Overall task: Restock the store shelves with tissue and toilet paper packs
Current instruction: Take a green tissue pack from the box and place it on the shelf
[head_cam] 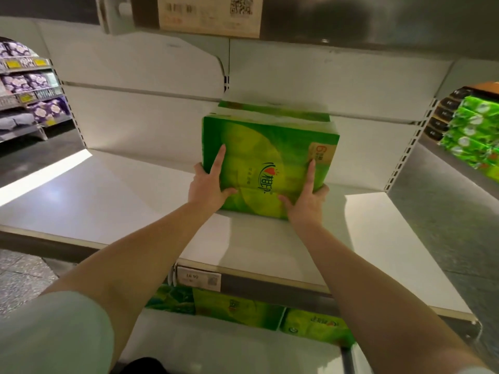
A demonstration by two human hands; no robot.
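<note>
Your green tissue pack [267,160] sits on the white shelf [113,201], well back from the front edge and near the back panel, with what looks like another green pack [272,110] just behind it. The risk here is a skewed push: if one side leads, the pack could twist and end up crooked against the one behind, or the soft plastic wrap could buckle under your fingers. Your left hand [209,186] clasps the pack's near left corner, index finger straight up the front face, thumb across the front, the other fingers hidden round the side. Your right hand [306,197] mirrors it at the right corner. Both arms reach forward, nearly straight, over the shelf edge.
</note>
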